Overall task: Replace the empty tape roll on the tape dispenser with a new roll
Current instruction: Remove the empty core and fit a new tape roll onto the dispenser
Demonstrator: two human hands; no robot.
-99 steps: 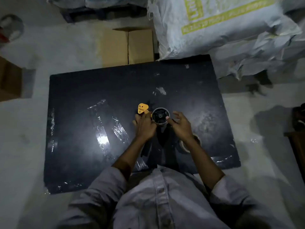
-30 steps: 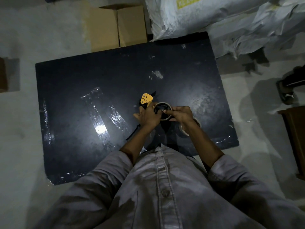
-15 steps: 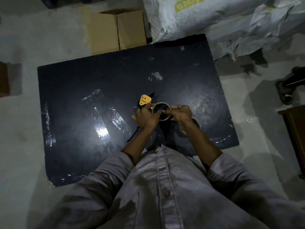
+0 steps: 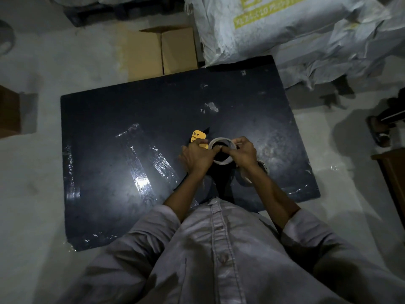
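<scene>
A black tape dispenser with a yellow guard (image 4: 198,137) is held over a black board (image 4: 122,119). A thin pale roll ring (image 4: 222,163) sits around its dark hub. My left hand (image 4: 198,157) grips the dispenser body from the left, thumb on the ring's rim. From the right, my right hand (image 4: 243,151) pinches the ring's upper edge. Another tape roll (image 4: 262,170) lies on the board under my right wrist, mostly hidden. The dispenser's handle is hidden by my hands.
Strips of clear tape (image 4: 140,172) are stuck on the board's left half. A cardboard box (image 4: 162,51) stands behind the board, with white woven sacks (image 4: 274,27) at the back right. A sandalled foot (image 4: 380,130) and brown furniture (image 4: 392,172) are at the right.
Both hands have closed in on the ring; the right hand now pinches its upper rim. The dispenser and hands stay at the same spot on the board. The camera tilted slightly.
</scene>
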